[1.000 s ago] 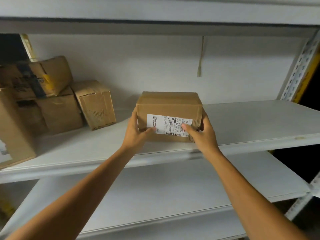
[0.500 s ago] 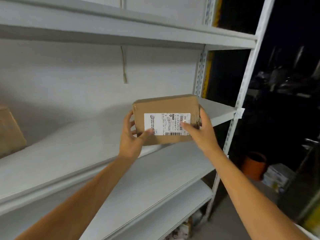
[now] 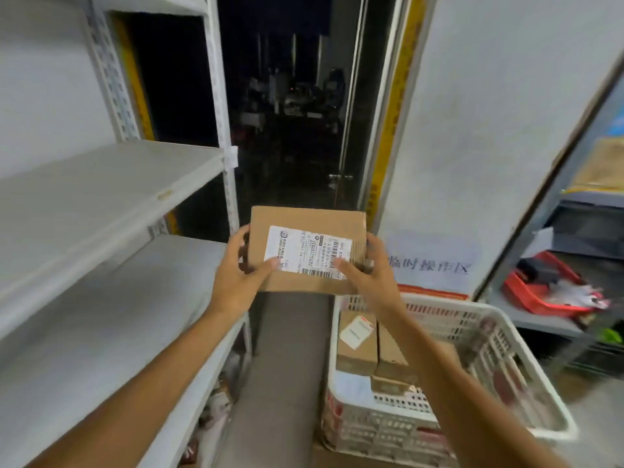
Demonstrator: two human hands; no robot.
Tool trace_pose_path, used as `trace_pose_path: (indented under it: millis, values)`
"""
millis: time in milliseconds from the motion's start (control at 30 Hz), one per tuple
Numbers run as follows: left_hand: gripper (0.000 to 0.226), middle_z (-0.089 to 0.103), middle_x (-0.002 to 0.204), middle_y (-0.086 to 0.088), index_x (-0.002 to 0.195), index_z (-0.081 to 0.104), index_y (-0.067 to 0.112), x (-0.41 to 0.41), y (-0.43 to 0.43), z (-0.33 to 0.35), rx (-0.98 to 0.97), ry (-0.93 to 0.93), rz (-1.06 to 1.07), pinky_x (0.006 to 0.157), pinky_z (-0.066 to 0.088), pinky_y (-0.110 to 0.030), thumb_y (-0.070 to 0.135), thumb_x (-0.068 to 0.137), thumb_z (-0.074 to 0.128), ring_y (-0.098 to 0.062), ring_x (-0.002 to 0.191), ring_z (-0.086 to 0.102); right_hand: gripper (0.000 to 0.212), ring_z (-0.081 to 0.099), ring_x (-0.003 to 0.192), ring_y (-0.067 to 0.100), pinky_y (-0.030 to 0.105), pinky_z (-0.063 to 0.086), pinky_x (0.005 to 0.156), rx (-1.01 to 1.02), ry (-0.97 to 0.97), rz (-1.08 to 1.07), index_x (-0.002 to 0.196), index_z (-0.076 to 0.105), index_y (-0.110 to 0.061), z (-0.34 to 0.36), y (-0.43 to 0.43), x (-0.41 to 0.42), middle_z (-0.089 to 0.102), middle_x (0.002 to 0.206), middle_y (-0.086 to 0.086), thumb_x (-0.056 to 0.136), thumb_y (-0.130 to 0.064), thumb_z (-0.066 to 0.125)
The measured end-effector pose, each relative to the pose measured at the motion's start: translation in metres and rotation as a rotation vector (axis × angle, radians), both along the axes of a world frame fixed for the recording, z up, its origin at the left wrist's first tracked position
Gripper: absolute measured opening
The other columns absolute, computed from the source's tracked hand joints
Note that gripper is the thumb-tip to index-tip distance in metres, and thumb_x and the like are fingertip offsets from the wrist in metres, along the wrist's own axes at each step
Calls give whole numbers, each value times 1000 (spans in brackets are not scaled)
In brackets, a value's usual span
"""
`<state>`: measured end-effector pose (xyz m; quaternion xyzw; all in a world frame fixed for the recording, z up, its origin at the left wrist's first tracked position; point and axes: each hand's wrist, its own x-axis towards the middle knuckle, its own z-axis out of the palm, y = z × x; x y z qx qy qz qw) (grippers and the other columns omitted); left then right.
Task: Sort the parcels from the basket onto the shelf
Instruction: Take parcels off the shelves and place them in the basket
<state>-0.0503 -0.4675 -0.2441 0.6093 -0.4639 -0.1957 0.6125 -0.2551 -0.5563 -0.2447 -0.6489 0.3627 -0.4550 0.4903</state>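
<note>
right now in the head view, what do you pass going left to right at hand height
white shelf → left hand → cardboard parcel → right hand → white basket → red tray

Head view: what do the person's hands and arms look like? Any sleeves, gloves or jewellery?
The left hand and right hand are bare: no gloves, rings or watch show. The left forearm and right forearm are bare too, with no sleeve in frame down to the bottom edge.
</note>
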Motion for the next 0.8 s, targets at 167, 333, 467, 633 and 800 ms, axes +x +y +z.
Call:
trace_pose_path:
  millis: [167, 333, 467, 633, 800]
  values:
    - [72, 55, 132, 4, 136, 37, 38, -81, -43, -48, 195, 178, -193, 96, 49, -37, 22, 78, 77, -14, 117, 55, 60, 66, 83, -4, 15, 54, 63, 82, 104, -201, 131, 40, -29, -28, -3, -99, 57, 99, -23, 83, -21, 74]
    - [71, 56, 131, 4, 138, 37, 34, -160, -75, -94, 339, 273, -331, 78, 49, -21, 12, 81, 74, -10, 110, 57, 60, 69, 92, 11, 32, 59, 77, 203, 114, -312, 132, 43, -20, -67, -4, -181, 67, 108, -3, 82, -15, 75]
    - [69, 56, 133, 1, 136, 38, 36, -206, -104, -120, 418, 217, -374, 91, 52, -33, 12, 81, 73, -14, 115, 57, 68, 68, 101, 21, 44, 56, 88, 306, 66, -350, 138, 39, -17, -100, -18, -233, 66, 117, 6, 81, -14, 75]
    - [69, 54, 136, 2, 137, 40, 37, -245, -138, -144, 503, 171, -420, 98, 49, -41, 14, 81, 73, -16, 122, 53, 64, 66, 103, 19, 39, 57, 85, 390, 50, -367, 135, 40, -20, -136, -47, -280, 64, 118, 3, 82, -16, 75]
    - [65, 56, 133, 2, 133, 39, 41, -270, -160, -169, 593, 232, -382, 83, 54, -30, 10, 84, 70, -16, 118, 56, 65, 66, 103, 17, 36, 57, 86, 460, 73, -336, 138, 38, -16, -164, -78, -301, 62, 120, 4, 83, -15, 73]
